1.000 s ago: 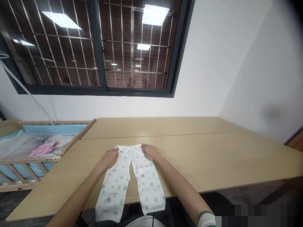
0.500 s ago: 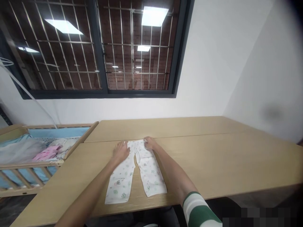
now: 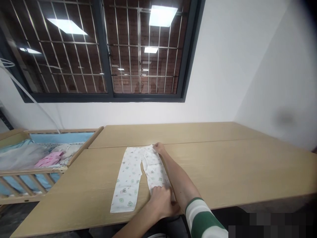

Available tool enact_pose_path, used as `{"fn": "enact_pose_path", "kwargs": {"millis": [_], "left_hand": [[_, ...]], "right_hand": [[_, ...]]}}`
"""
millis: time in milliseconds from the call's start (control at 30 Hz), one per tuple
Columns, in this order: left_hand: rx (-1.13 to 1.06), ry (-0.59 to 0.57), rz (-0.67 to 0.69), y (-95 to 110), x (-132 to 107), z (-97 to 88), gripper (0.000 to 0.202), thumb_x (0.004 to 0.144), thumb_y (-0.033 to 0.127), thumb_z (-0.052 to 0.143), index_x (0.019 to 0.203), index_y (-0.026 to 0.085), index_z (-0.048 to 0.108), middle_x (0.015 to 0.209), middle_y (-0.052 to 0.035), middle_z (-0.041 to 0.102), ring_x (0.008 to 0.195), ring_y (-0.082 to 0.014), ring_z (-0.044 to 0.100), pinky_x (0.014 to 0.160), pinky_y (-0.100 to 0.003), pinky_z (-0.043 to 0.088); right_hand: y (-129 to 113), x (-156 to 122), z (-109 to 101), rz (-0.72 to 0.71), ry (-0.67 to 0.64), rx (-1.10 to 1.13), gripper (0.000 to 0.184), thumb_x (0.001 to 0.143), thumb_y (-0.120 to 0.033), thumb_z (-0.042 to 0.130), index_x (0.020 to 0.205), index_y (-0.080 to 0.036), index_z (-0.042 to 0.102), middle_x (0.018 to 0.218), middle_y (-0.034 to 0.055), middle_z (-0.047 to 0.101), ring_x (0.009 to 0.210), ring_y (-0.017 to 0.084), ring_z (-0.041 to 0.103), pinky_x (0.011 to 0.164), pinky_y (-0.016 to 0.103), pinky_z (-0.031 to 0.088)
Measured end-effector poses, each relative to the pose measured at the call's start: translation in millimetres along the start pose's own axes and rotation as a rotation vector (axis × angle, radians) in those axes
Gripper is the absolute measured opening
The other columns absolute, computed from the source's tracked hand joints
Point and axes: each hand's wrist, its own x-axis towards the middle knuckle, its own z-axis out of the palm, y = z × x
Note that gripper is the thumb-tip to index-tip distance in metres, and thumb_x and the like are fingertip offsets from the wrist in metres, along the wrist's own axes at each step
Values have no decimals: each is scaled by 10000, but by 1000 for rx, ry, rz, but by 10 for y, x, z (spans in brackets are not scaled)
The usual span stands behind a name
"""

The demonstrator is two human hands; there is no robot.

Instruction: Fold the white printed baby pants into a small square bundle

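Head view looks down on a pair of white baby trousers (image 3: 131,178) with a small green print, spread flat on the pale wooden counter (image 3: 223,168). Their waistband (image 3: 141,149) lies at the far end, close to the seam between two counter tops, and the legs point toward the person. The left hand (image 3: 160,201) lies across the lower end of the trouser leg on the right of the view (image 3: 156,175), hiding its cuff; whether it pinches the cloth or only presses on it, I cannot tell. The right hand (image 3: 158,148) is at the far corner of the waistband, its fingertips (image 3: 155,144) on the cloth with no clear pinch, and the forearm above its green-and-white striped sleeve (image 3: 203,219) runs along that leg's outer edge. The hands stand well apart, at opposite ends of the same leg. The other trouser leg (image 3: 126,190) lies smooth and untouched. The step in hand looks like squaring up that one leg, and the next move seems to call for keeping the waist end steady while the cuff is set, without dragging the flat leg. To the left stands a wooden crib (image 3: 49,171) holding a pink garment (image 3: 51,159).
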Motion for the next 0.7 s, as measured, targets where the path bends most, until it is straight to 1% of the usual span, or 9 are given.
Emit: {"fn": "enact_pose_path", "kwargs": {"millis": [67, 167, 300, 400, 467, 567, 633, 700], "left_hand": [[-1, -16, -1, 22, -10, -11, 448, 847, 505, 488, 1022, 157, 711, 952, -178, 742, 912, -366, 704, 787, -447, 522], [-30, -29, -11, 15, -22, -9, 417, 883, 437, 452, 990, 150, 735, 963, -190, 744, 907, -361, 709, 776, -443, 511], [-78, 18, -19, -22, -27, 4, 350, 874, 340, 481, 958, 134, 751, 952, -198, 744, 887, -354, 708, 742, -422, 485], [-124, 59, -44, -88, -67, -1, 343, 886, 287, 437, 850, 147, 748, 915, -182, 750, 866, -320, 708, 723, -386, 468], [-244, 96, -68, -167, -129, -11, 347, 895, 283, 422, 776, 166, 726, 830, -141, 751, 809, -272, 706, 708, -342, 462], [-562, 159, -87, -330, -272, -30, 335, 904, 320, 436, 715, 186, 676, 697, -73, 723, 693, -204, 685, 680, -284, 462], [-745, 207, -87, -447, -389, -53, 338, 905, 352, 440, 684, 192, 640, 648, -50, 703, 644, -186, 671, 668, -272, 467], [-844, 256, -87, -558, -520, -91, 357, 900, 378, 439, 641, 197, 605, 623, -42, 690, 637, -183, 664, 674, -269, 470]], "right_hand": [[6, -7, -3, 21, -1, 24, 131, 743, -177, 691, 857, -136, 741, 755, 78, 724, 814, 210, 671, 664, 229, 433], [10, -31, -9, 44, 1, 70, 140, 703, -160, 705, 839, -141, 731, 735, 68, 713, 802, 212, 665, 672, 234, 433], [-15, -64, -30, 57, 22, 152, 152, 704, -143, 694, 855, -148, 706, 756, 61, 707, 802, 205, 657, 687, 242, 447], [-80, -67, -54, 56, 45, 229, 179, 737, -149, 688, 915, -151, 677, 815, 56, 707, 793, 181, 654, 696, 238, 463], [-159, -57, -64, 54, 49, 285, 207, 766, -170, 685, 969, -152, 651, 830, 47, 699, 751, 161, 649, 678, 233, 473], [-342, -39, -55, 45, 45, 364, 244, 792, -211, 688, 1019, -162, 614, 828, 28, 681, 701, 141, 640, 640, 224, 478], [-506, -38, -25, 27, 41, 409, 261, 790, -224, 694, 1026, -166, 600, 842, 25, 671, 700, 134, 638, 622, 215, 476], [-689, -52, 30, 5, 34, 446, 277, 787, -226, 692, 1037, -166, 588, 841, 21, 662, 687, 129, 633, 601, 209, 471]]}}
